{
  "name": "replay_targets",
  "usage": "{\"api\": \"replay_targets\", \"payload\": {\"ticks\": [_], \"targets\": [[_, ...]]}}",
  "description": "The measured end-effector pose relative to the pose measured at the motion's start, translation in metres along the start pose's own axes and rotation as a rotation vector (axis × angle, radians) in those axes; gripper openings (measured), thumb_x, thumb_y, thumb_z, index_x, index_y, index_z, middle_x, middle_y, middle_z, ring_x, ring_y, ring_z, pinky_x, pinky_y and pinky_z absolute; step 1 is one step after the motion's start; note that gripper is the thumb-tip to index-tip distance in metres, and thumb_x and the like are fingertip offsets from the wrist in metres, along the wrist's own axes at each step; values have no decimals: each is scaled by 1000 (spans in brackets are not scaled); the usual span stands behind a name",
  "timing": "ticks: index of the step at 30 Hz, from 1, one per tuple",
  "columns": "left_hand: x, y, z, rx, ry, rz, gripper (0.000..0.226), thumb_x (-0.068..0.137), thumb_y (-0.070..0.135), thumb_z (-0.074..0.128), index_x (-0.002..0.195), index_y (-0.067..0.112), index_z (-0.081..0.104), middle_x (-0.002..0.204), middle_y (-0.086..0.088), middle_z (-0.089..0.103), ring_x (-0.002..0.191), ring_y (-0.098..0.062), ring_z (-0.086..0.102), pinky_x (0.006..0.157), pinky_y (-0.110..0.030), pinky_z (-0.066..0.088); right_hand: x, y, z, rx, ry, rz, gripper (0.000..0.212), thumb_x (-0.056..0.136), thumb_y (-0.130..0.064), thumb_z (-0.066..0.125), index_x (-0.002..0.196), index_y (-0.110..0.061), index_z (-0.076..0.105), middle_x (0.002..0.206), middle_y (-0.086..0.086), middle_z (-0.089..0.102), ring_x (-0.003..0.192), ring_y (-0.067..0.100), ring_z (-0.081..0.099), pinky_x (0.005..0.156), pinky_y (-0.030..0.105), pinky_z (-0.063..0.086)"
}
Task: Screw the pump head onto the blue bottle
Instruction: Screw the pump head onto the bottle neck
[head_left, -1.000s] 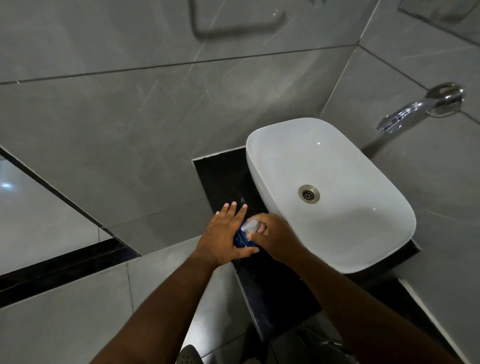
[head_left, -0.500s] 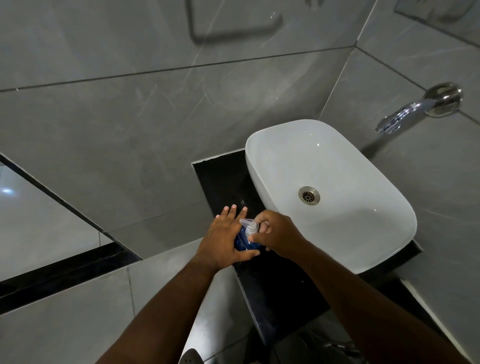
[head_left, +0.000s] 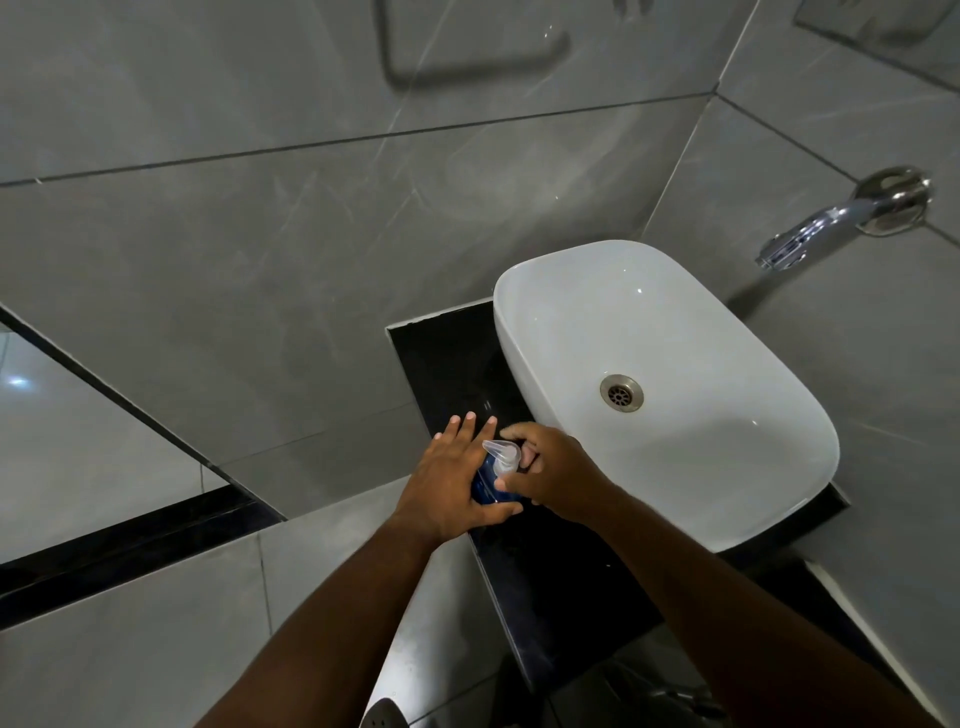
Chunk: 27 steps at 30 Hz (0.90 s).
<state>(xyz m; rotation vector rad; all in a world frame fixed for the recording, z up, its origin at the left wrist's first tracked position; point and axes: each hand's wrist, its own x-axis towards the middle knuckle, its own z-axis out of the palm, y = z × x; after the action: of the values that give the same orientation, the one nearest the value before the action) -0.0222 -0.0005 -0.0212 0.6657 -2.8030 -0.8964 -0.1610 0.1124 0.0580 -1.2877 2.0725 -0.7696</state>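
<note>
Between the two hands, on the dark bench (head_left: 545, 582), stands the blue bottle (head_left: 485, 488), upright as far as can be told; only a sliver of its blue side shows. Left hand (head_left: 452, 483) lies against the bottle's left side, thumb hooked round the near face, the other fingers stretched out straight past it rather than curled. So: steadying more than clamping. Right hand (head_left: 550, 475) is closed around the pump head (head_left: 503, 456), thumb and fingers pinching its collar from the right; the clear spout points away and to the left, over the left hand's fingers.

Judgement: mid-turn of the screwing step. Thread engagement cannot be seen (collar hidden under the right hand's fingers), so how far it is seated cannot be told.

Risks from here:
- Cross-threading, if the head sits tilted on the neck while torque is applied.
- Bottle spinning with the cap; the left hand's flat hold gives little resistance, and the glossy bench offers little friction.
- Bottle tipping right against the white basin (head_left: 675, 332), which sits just beside the right hand, if the twist pushes sideways.
- Pressing down on the spout while turning could squirt liquid out.
</note>
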Motion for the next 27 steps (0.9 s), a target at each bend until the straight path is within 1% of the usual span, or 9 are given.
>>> {"api": "replay_targets", "payload": {"ticks": [2,6,10,18,19,21,22,24,27], "targets": [[1,1,0,-10,-1,-7,110,72,78,62,156,29,10,164,-5,8,149,-20,-3,118,-42,4,1,0,-1,-22,-49,-29,39,79,-24,70,115,-13,60,108,6,70,92,14,64,81,25,53],[2,1,1,-14,-2,-13,110,72,76,65,156,29,11,164,-4,9,149,-19,-3,118,-41,3,2,1,0,-56,-17,4,26,78,-21,69,100,-8,66,95,11,71,78,13,60,66,12,43],[3,2,0,-19,-2,-4,108,73,74,66,155,29,14,164,-5,10,149,-19,-3,116,-39,1,4,2,0,-72,-12,28,24,78,-24,69,95,-8,65,90,12,70,75,17,61,62,14,43],[3,1,2,-53,-9,-14,108,73,73,67,156,31,11,163,1,3,144,-10,-12,118,-40,1,4,4,0,32,-114,71,32,85,-24,64,112,-7,61,107,14,68,71,1,59,67,-3,43],[4,0,3,-62,-8,-11,108,73,73,67,155,31,12,162,4,-1,143,-9,-14,118,-40,1,4,4,1,66,-128,103,34,87,-23,63,116,-6,58,112,16,66,79,5,61,75,3,46],[5,-2,2,-76,2,11,108,72,73,68,155,32,13,159,9,-10,143,-7,-19,118,-41,1,4,4,2,97,-142,131,37,88,-22,61,119,-3,55,118,21,62,99,21,63,92,29,49],[5,-3,2,-78,9,27,108,72,74,68,154,32,13,158,9,-13,143,-6,-22,118,-41,0,4,4,2,90,-129,115,36,86,-23,61,115,-2,56,114,23,63,100,30,62,92,40,49],[6,-5,3,-73,28,49,108,71,75,67,154,31,15,159,8,-17,142,-5,-26,117,-40,-3,4,2,2,36,-88,75,33,81,-30,62,103,-6,60,100,19,67,91,31,65,86,46,53],[6,-5,6,-82,61,53,108,69,77,65,154,28,18,160,7,-16,143,-6,-24,116,-39,-4,4,0,4,-54,-34,55,24,81,-33,62,95,-13,60,88,8,68,81,22,65,77,42,57]]}}
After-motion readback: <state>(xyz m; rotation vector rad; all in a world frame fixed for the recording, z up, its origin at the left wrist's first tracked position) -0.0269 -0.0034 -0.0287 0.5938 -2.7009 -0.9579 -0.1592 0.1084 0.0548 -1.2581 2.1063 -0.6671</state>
